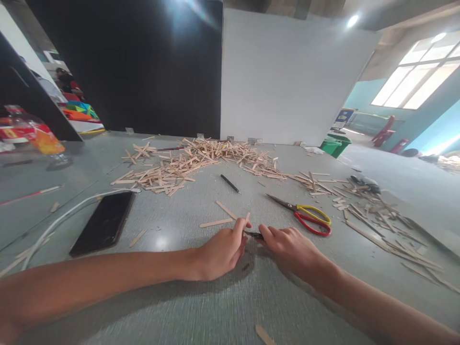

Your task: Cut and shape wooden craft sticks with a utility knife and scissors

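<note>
My left hand (pixel 223 250) is closed, pinching a short wooden craft stick (pixel 247 218) upright between thumb and finger. Facing it, my right hand (pixel 287 243) is wrapped round a small dark cutting tool (pixel 254 235), whose thin tip meets the stick; my fingers hide most of the tool, so its kind is unclear. Two loose craft sticks (pixel 216 223) lie just beyond my left hand. Past my right hand rest scissors (pixel 300 211) with one yellow and one red handle, and farther off is a black pen (pixel 230 183).
A heap of craft sticks (pixel 201 160) spreads along the back of the grey table (pixel 201 306), below a black and white partition (pixel 287 76). At left are a phone (pixel 104 223) on a white cable (pixel 64 215) and a bottle (pixel 43 136). Wood scraps (pixel 381 230) litter the right side.
</note>
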Tool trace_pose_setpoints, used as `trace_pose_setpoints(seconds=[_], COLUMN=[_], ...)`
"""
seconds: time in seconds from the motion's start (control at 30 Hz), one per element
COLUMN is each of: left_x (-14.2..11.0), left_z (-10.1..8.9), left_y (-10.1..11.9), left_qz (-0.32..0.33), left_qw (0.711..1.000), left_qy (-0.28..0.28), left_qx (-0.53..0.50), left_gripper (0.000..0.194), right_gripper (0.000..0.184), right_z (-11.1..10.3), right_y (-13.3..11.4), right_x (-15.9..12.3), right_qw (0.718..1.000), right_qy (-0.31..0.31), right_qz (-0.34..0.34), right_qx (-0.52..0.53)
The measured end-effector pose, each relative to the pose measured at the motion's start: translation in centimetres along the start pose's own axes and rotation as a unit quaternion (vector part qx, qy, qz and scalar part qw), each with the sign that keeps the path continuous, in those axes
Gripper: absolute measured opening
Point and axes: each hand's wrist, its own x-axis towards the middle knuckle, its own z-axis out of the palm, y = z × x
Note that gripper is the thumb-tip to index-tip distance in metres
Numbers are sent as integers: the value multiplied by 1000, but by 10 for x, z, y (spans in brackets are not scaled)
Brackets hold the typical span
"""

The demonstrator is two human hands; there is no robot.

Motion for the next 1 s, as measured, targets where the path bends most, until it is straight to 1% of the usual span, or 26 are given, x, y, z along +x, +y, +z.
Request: trace_pose_setpoints(seconds=[0.03, 0.1, 0.17, 0.2, 0.23, 0.3, 0.37, 0.4, 0.47, 0.57, 0.63, 0.73, 0.8, 0.93, 1.0], left_x=[0, 0, -1, -1, -1, -1, -1, -1, -1, -2, -2, -3, -3, -3, -2], left_z=[1, 2, 2, 2, 2, 2, 3, 3, 3, 4, 4, 5, 6, 8, 7], left_y=[0, 0, 0, 0, 0, -1, -1, -1, 0, 1, 0, -2, -3, -2, -2], left_qz=[0, 3, 7, 6, 5, 3, 5, 5, 1, -2, 0, 3, 9, 20, 17], left_qw=[1000, 1000, 999, 999, 999, 999, 999, 999, 999, 999, 999, 999, 999, 998, 998], left_qy=[0, -17, -31, -33, -28, -9, 10, 13, 2, -15, -10, 12, 17, 12, 14], left_qx=[9, 18, 23, 26, 28, 34, 42, 43, 40, 41, 42, 44, 45, 55, 59], left_gripper=[31, 34, 36, 36, 35, 32, 31, 30, 30, 29, 30, 31, 31, 32, 34], right_gripper=[21, 25, 26, 25, 25, 22, 18, 17, 20, 28, 22, 12, 13, 26, 20], right_z=[-1, -10, -18, -19, -17, -7, 2, 3, -2, -10, -5, 13, 19, 17, 18], right_y=[-1, -7, -13, -13, -11, -4, 4, 5, 2, -4, -2, 7, 7, 2, 6], right_x=[0, -2, -4, -4, -3, -1, 1, 1, -1, -3, -1, 2, 1, -3, 0], right_qw=[1000, 1000, 996, 996, 997, 1000, 1000, 1000, 1000, 998, 999, 999, 999, 998, 999], right_qy=[1, 5, 2, 5, 18, 17, 15, 14, 14, 22, 33, 38, 43, 61, 50], right_qz=[1, 13, 27, 25, 18, 6, -11, -13, -8, 24, 12, -17, -19, 8, -15], right_qx=[-4, -25, -80, -88, -77, -19, -4, -2, -15, -59, -12, 14, 13, -7, 8])
